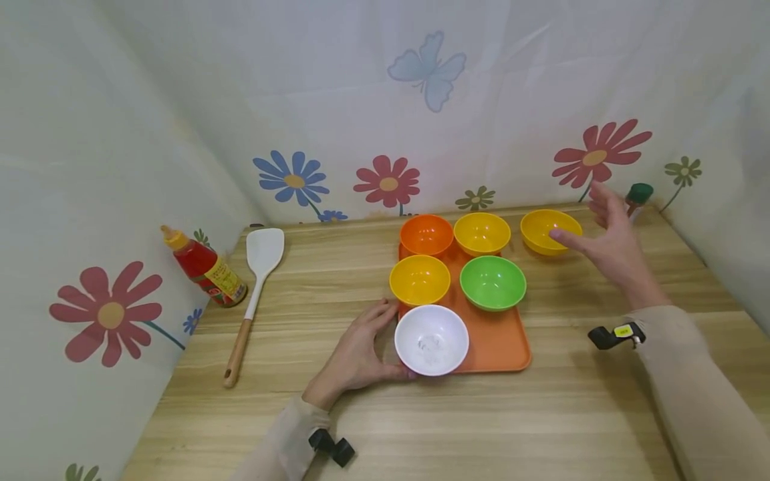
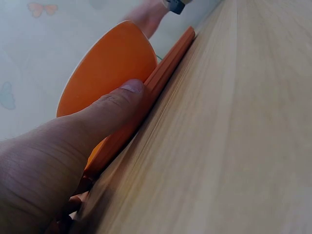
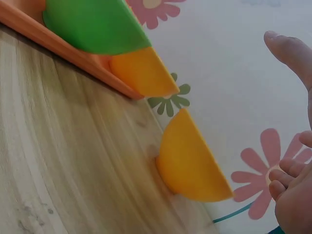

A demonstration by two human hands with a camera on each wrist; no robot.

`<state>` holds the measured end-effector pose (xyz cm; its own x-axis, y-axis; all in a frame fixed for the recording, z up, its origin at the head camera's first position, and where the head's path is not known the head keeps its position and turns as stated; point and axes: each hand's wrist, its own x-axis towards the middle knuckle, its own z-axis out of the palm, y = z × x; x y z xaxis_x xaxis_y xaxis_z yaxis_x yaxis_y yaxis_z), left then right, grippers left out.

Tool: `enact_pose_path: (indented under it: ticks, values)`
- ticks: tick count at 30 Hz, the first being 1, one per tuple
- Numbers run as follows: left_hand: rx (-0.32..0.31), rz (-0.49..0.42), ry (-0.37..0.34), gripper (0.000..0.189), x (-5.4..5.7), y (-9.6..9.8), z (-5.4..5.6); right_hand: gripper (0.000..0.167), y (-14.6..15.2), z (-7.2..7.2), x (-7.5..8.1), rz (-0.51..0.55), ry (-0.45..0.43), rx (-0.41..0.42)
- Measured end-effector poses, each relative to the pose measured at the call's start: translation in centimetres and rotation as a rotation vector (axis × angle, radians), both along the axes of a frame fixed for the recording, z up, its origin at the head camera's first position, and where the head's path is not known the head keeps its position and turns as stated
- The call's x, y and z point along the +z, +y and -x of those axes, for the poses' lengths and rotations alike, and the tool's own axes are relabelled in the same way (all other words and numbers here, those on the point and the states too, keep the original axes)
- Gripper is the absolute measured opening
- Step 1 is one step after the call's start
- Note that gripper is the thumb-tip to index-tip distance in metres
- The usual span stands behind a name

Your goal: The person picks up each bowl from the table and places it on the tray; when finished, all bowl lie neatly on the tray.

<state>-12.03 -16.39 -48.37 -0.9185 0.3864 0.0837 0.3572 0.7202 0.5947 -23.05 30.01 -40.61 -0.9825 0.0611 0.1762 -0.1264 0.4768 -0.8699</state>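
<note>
An orange tray (image 1: pixel 493 341) carries several bowls: an orange bowl (image 1: pixel 426 234), a yellow bowl (image 1: pixel 482 234), another yellow bowl (image 1: pixel 420 280), a green bowl (image 1: pixel 493 284) and a white-lined bowl (image 1: pixel 432 339), orange outside in the left wrist view. My left hand (image 1: pixel 361 351) holds the tray's near left corner, thumb along the front rim beside the white-lined bowl, fingers at the left side. Right of the tray, a separate yellow bowl (image 1: pixel 550 232) stands on the table. My right hand (image 1: pixel 616 244) is beside it with fingers spread; the right wrist view shows a gap between them.
At the left stand a red sauce bottle (image 1: pixel 210 270) with a yellow cap and, lying next to it, a white spatula (image 1: pixel 257 287) with a wooden handle. A green-topped object (image 1: pixel 639 194) shows behind my right hand. A flower-printed curtain (image 1: pixel 337 87) borders the wooden table (image 1: pixel 481 427).
</note>
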Motion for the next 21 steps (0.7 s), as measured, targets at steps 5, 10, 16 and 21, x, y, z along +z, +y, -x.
enact_pose_path:
  ticks: [5,10,16,21]
  values:
    - [0.001,-0.007,0.005,0.13,-0.1,-0.1,0.0,0.116,0.4,0.9,-1.4,0.031,-0.037,0.003]
    - [-0.004,-0.007,0.009,0.13,-0.1,-0.2,-0.1,0.12,0.5,1.5,-3.0,0.063,-0.099,0.004]
    - [-0.001,-0.006,0.004,0.13,-0.2,-0.1,-0.1,0.123,0.7,1.9,-4.2,0.059,-0.125,0.01]
    - [-0.002,-0.009,0.008,0.13,-0.2,0.0,0.0,0.124,1.0,2.2,-5.2,0.053,-0.129,0.02]
